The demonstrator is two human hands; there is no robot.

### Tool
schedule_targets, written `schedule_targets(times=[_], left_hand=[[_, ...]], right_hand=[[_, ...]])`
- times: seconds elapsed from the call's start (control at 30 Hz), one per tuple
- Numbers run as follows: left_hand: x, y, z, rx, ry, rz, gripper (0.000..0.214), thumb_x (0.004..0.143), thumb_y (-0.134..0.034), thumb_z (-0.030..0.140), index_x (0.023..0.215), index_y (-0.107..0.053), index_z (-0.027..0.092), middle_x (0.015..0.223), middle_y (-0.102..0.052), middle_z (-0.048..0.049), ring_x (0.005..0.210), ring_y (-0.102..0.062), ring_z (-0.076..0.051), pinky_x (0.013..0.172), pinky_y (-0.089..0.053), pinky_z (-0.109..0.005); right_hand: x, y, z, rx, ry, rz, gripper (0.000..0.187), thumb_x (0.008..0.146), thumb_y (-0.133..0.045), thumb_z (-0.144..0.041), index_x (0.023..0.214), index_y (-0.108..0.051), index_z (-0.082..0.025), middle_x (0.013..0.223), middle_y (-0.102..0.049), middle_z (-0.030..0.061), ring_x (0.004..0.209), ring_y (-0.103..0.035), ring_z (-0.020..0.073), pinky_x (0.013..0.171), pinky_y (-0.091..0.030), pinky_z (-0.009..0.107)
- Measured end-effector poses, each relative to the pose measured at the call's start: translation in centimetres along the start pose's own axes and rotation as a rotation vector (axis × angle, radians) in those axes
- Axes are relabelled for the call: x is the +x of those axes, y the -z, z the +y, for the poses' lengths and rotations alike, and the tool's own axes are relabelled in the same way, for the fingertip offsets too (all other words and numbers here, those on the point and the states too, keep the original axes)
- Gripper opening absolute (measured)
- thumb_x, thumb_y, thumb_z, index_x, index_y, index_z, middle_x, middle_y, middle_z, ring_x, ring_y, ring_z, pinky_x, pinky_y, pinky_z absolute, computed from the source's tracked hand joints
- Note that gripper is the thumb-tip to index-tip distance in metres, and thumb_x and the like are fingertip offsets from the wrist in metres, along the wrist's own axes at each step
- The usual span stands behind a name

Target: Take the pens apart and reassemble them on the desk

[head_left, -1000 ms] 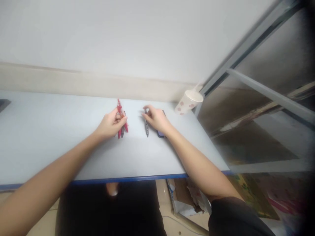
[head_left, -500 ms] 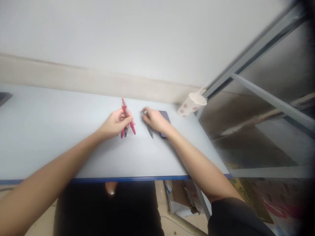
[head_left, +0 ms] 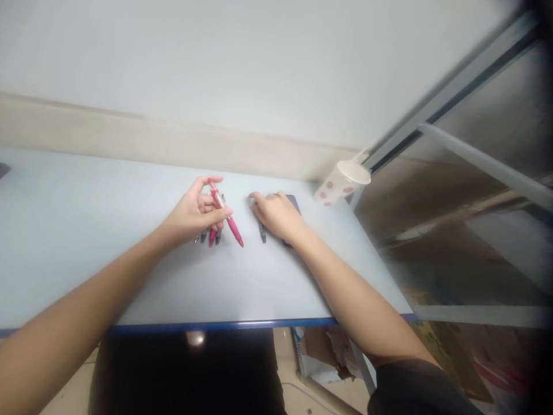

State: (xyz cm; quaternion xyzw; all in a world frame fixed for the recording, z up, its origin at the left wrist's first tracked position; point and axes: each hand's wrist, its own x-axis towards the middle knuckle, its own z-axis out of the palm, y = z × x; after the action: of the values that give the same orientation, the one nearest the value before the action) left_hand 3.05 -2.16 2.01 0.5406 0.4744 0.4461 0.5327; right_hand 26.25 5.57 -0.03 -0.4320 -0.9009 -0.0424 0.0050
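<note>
My left hand (head_left: pixel 201 210) pinches a red click pen (head_left: pixel 234 229) between thumb and fingers, its tip slanting down to the right. Beneath that hand, several pens lie side by side on the table, among them a red pen (head_left: pixel 211 237) and a grey pen (head_left: pixel 218 236); their upper ends are mostly hidden. My right hand (head_left: pixel 276 213) is bent over another grey pen (head_left: pixel 263 233), its fingers closed around the covered upper part. Next to and partly under this hand is a dark phone (head_left: pixel 293 201).
A white paper cup with red patterns (head_left: pixel 341 183) stands at the back right, near a metal-framed panel (head_left: pixel 475 153). The pale tabletop (head_left: pixel 86 230) has a blue front edge (head_left: pixel 224 324). A dark object (head_left: pixel 3 169) shows at the far left. Below right is a cardboard box (head_left: pixel 317 344).
My left hand has raised its index finger toward the red pen's top, and more pens show beneath it. The grey pen under my right hand has turned more upright in view. The view shifted slightly.
</note>
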Motion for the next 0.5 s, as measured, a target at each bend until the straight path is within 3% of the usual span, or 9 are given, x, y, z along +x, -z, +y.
schedule_targets(times=[0.1, 0.2, 0.3, 0.33, 0.4, 0.5], left_hand=[[-0.2, -0.1, 0.3, 0.018, -0.011, -0.012, 0.062, 0.088, -0.08, 0.036, 0.139, -0.047, 0.022, 0.068, -0.069, 0.0027, 0.058, -0.067, -0.017, 0.054, -0.055, -0.028], [-0.4, -0.2, 0.9, 0.056, -0.008, -0.019, 0.036, 0.095, -0.072, 0.045, 0.116, -0.056, 0.021, 0.064, -0.07, -0.0001, 0.052, -0.065, -0.017, 0.052, -0.053, -0.027], [-0.5, 0.0, 1.0, 0.048, -0.035, 0.034, 0.031, 0.095, -0.072, 0.047, 0.1, -0.055, 0.022, 0.064, -0.071, -0.0003, 0.052, -0.067, -0.017, 0.053, -0.054, -0.028], [-0.5, 0.1, 0.9, 0.042, -0.045, 0.053, 0.032, 0.094, -0.073, 0.048, 0.096, -0.054, 0.023, 0.065, -0.072, -0.0003, 0.054, -0.068, -0.017, 0.054, -0.055, -0.028], [-0.4, 0.3, 0.6, 0.043, -0.062, 0.07, 0.033, 0.092, -0.075, 0.048, 0.09, -0.053, 0.023, 0.067, -0.073, -0.0011, 0.057, -0.069, -0.018, 0.056, -0.056, -0.029], [-0.2, 0.4, 0.4, 0.085, -0.072, 0.077, 0.033, 0.092, -0.076, 0.044, 0.084, -0.051, 0.023, 0.067, -0.071, -0.0017, 0.06, -0.068, -0.018, 0.06, -0.057, -0.031]], right_hand=[[-1.1, 0.9, -0.5, -0.005, 0.026, -0.009, 0.035, 0.104, -0.037, -0.006, 0.129, -0.061, -0.012, 0.09, -0.074, 0.0124, 0.084, -0.064, 0.0269, 0.088, -0.034, 0.036], [-2.8, 2.1, -1.9, 0.075, 0.0, 0.064, 0.037, 0.097, -0.039, 0.0, 0.123, -0.062, -0.011, 0.096, -0.073, 0.0146, 0.089, -0.063, 0.0271, 0.088, -0.034, 0.037], [-4.5, 3.1, -3.8, 0.45, -0.113, 0.117, 0.028, 0.111, -0.036, -0.024, 0.121, -0.062, -0.017, 0.089, -0.07, 0.008, 0.081, -0.061, 0.0227, 0.079, -0.036, 0.033], [-4.8, 3.2, -4.5, 0.627, -0.131, 0.054, 0.028, 0.112, -0.04, -0.036, 0.117, -0.062, -0.02, 0.082, -0.067, 0.0036, 0.075, -0.059, 0.0204, 0.073, -0.036, 0.031], [-5.3, 3.2, -5.5, 0.898, -0.099, -0.051, 0.036, 0.107, -0.05, -0.053, 0.092, -0.059, -0.022, 0.069, -0.057, -0.0024, 0.063, -0.051, 0.0157, 0.065, -0.033, 0.028], [-5.1, 2.8, -6.1, 1.176, -0.066, -0.003, 0.05, 0.105, -0.048, -0.06, 0.072, -0.047, -0.022, 0.064, -0.046, -0.0041, 0.061, -0.042, 0.0124, 0.061, -0.031, 0.028]])
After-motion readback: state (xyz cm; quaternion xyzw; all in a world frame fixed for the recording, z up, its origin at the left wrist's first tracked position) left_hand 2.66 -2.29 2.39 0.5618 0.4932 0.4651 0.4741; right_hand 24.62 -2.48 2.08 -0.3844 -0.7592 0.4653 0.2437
